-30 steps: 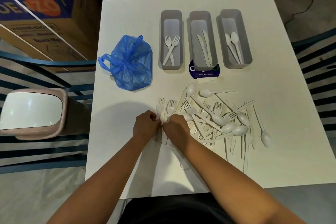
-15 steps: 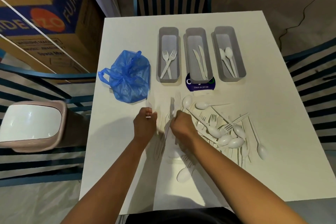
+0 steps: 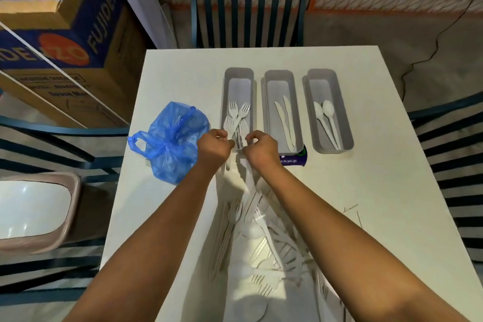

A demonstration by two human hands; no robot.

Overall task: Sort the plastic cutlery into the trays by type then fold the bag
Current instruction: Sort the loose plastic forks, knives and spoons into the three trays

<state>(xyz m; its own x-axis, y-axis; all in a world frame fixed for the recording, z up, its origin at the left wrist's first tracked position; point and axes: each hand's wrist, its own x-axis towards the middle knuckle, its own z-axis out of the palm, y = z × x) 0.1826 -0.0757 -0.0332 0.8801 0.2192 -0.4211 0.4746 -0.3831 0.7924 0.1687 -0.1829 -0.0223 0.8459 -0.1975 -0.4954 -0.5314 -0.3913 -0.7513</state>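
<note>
Both hands at the near end of the leftmost grey plastic tray (image 3: 225, 91): left hand (image 3: 213, 148) and right hand (image 3: 259, 149) each pinch white plastic forks (image 3: 238, 123). Best lower them tines-forward, aligned lengthwise, then let go. Crumpled blue plastic bag (image 3: 172, 141) waits near the table's left edge.

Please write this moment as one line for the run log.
step: forks into left tray | left hand: holds forks | right hand: holds forks | bag: unfolded

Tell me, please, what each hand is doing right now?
Left hand: closed, pinching forks at the near end of the left tray.
Right hand: closed, pinching the same bunch of forks.
</note>
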